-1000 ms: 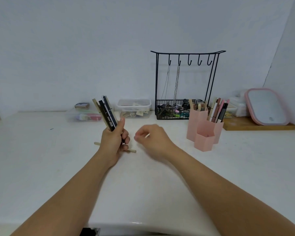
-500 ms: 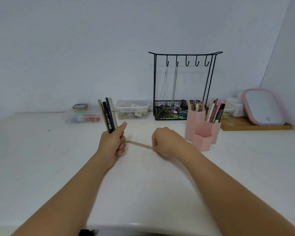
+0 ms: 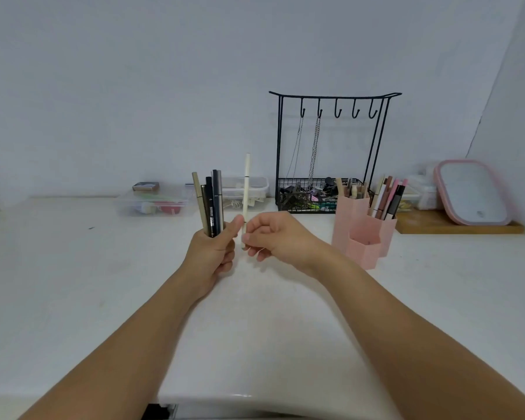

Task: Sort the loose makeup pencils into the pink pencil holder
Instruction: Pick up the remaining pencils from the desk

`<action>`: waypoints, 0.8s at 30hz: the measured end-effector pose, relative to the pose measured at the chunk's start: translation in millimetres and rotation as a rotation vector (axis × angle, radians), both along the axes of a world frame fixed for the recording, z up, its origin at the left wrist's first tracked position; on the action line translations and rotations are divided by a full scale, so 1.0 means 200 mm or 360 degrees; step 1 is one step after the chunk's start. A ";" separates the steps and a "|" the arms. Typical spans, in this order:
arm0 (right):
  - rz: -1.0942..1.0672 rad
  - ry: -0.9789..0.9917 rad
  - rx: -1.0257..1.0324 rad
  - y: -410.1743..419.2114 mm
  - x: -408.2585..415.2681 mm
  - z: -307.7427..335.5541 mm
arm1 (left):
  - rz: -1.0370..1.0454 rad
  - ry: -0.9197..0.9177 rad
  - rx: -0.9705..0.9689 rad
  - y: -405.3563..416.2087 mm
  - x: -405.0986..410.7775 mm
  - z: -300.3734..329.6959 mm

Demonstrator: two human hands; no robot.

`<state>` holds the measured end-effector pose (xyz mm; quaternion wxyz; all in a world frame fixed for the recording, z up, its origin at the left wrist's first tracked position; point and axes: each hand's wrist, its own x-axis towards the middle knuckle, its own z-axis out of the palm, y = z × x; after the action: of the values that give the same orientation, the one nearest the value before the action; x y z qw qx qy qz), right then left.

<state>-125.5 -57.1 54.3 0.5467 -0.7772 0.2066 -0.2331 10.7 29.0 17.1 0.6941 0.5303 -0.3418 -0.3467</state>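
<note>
Above table (image 3: 103, 283), left hand (image 3: 209, 253) grips perhaps five pencils (image 3: 210, 204); right hand (image 3: 273, 237) grips one cream pencil (image 3: 246, 195)

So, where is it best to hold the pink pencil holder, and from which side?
Probably grip the tall back compartment of the pink pencil holder around its bare side wall, coming from the left. Pencils stick out of the top, and the short front compartment blocks the front; the left side is free.

Behind your work area: black wire jewelry rack (image 3: 331, 153) against the wall, two chains (image 3: 314, 150) hanging from its hooks, basket base full of clutter. Left of it, two clear plastic boxes (image 3: 152, 201). Far right, pink-framed mirror (image 3: 472, 192) leaning on a wooden tray (image 3: 455, 227). White countertop (image 3: 73, 268) throughout.
</note>
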 end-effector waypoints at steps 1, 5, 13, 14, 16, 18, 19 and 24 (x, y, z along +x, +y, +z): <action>0.0012 -0.0016 -0.0047 0.02 0.02 -0.01 | -0.0012 -0.0036 -0.0025 0.00 -0.01 0.00; 0.0045 -0.0024 -0.0198 0.07 0.05 -0.04 | 0.0020 -0.0112 -0.0121 0.00 0.00 -0.02; 0.0004 -0.0006 -0.0240 0.07 0.08 -0.10 | 0.0117 -0.0184 -0.0066 -0.01 0.01 -0.04; 0.0000 0.0012 -0.0200 0.07 0.08 -0.10 | 0.0130 -0.0171 -0.0066 -0.01 0.00 -0.04; -0.0063 0.0022 -0.0172 0.06 0.07 -0.08 | 0.0191 -0.0179 -0.0051 -0.01 -0.01 -0.04; -0.0238 -0.0013 -0.0133 0.03 0.06 -0.05 | 0.0231 -0.0259 -0.0041 -0.01 -0.02 -0.02; -0.0280 -0.0049 -0.0076 0.02 0.06 -0.04 | 0.0218 -0.0334 -0.0032 0.00 -0.03 -0.02; -0.0166 -0.0223 0.0242 0.13 0.09 -0.05 | 0.0130 -0.0967 -0.0019 0.00 -0.12 -0.06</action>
<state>-107.1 -31.4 44.4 0.6044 -0.7035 0.2251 -0.2986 -12.7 28.7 4.9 0.5765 0.6191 -0.5141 -0.1419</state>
